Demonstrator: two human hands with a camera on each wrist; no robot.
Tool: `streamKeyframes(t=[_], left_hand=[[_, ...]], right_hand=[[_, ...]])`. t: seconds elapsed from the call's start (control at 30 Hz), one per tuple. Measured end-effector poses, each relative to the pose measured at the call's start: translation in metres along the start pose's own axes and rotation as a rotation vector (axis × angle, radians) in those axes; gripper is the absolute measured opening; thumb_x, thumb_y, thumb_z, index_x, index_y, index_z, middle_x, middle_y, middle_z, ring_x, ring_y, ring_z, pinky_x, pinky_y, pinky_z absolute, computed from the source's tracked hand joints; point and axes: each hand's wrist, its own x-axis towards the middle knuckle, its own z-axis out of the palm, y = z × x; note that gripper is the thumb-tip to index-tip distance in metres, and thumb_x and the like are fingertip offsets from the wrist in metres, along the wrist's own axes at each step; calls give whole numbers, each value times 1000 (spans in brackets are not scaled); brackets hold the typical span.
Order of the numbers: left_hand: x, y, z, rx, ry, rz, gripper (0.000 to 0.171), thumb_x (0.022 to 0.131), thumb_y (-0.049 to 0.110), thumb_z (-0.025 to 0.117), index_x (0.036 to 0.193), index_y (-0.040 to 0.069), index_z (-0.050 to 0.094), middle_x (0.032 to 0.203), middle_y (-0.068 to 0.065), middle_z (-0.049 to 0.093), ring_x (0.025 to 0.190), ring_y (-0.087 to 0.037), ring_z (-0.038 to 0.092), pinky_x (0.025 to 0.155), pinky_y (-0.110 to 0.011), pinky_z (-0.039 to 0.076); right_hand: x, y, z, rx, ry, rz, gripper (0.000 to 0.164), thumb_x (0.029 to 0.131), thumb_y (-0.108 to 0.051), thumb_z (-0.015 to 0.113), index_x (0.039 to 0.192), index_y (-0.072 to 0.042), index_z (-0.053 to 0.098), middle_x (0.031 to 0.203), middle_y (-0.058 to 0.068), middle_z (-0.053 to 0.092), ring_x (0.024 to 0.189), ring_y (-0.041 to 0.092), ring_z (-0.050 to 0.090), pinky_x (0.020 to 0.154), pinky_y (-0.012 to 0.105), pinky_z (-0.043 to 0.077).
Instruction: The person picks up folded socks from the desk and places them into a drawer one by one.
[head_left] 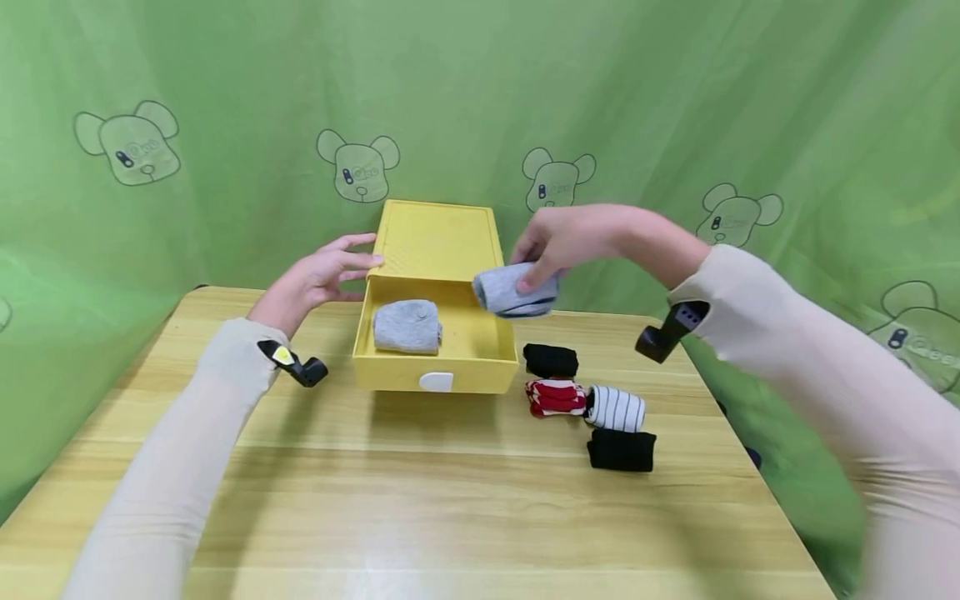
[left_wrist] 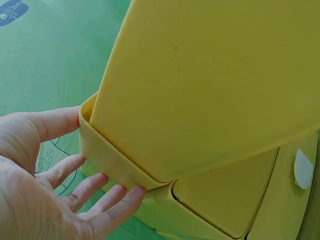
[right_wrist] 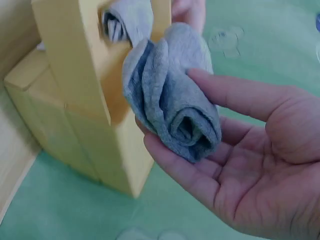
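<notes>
A yellow storage box [head_left: 438, 237] stands at the back of the table with its drawer [head_left: 431, 376] pulled out toward me. Inside the drawer, on the left, lies a rolled grey sock bundle [head_left: 407, 326]. My left hand [head_left: 321, 273] touches the left side of the box casing [left_wrist: 120, 162] with its fingertips, the fingers fairly straight. Over the drawer's right edge, my right hand [head_left: 567, 240] holds another rolled grey sock bundle [right_wrist: 172, 95] between thumb and fingers. One end of this roll shows its spiral in the right wrist view.
To the right of the drawer lie a black roll [head_left: 551, 361], a red and white roll [head_left: 556, 397], a white striped roll [head_left: 615, 408] and a second black roll [head_left: 622, 450]. A green curtain [head_left: 450, 100] hangs behind the wooden table [head_left: 420, 517].
</notes>
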Motion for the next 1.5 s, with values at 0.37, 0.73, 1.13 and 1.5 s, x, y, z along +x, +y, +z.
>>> streamKeyframes(t=[0.37,0.73,1.13,1.5], left_hand=[[3,0,0,1,-5,-5,75,101,13,61,163,25,20,143,-2,47,156,-33,20,125,-60,25],[6,0,1,4,-6,-10,76,101,14,61,164,25,19,143,-3,48,156,-33,21,125,-59,26],[5,1,2,-2,-1,-9,75,102,14,60,164,26,19,142,-3,47,156,-34,20,125,-59,26],[6,-1,1,0,-3,-8,75,102,14,61,164,26,20,163,-11,31,157,-34,19,126,-59,24]], right_hand=[[45,-32,27,-55,-7,121,35,93,-18,73,122,2,70,111,15,75,87,17,72,78,29,64],[67,-33,45,-140,56,126,42,91,-18,74,128,0,68,122,14,72,88,16,66,72,30,63],[80,-17,55,-178,80,-12,26,90,-13,74,113,-1,75,107,10,73,89,16,57,76,26,51],[85,2,59,-170,19,-187,31,92,-8,73,121,2,69,116,15,72,102,21,62,94,35,55]])
